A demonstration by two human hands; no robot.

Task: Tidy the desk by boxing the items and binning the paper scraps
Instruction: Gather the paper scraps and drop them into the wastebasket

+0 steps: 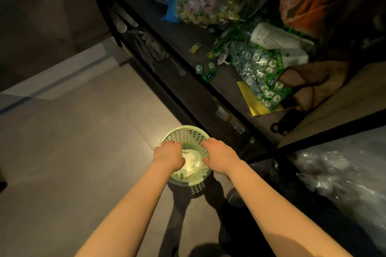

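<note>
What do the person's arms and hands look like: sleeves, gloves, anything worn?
The left hand and right hand are bare, with no gloves. The left forearm and right forearm are uncovered down to the frame edge, with no sleeves in view. No watch, bracelet or ring shows, though the light is dim and the fingers are partly hidden.

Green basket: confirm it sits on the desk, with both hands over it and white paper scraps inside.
No: the head view shows the green basket on the tiled floor beside the desk, not on it. The left hand and right hand are over it, and white paper scraps lie inside.
</note>
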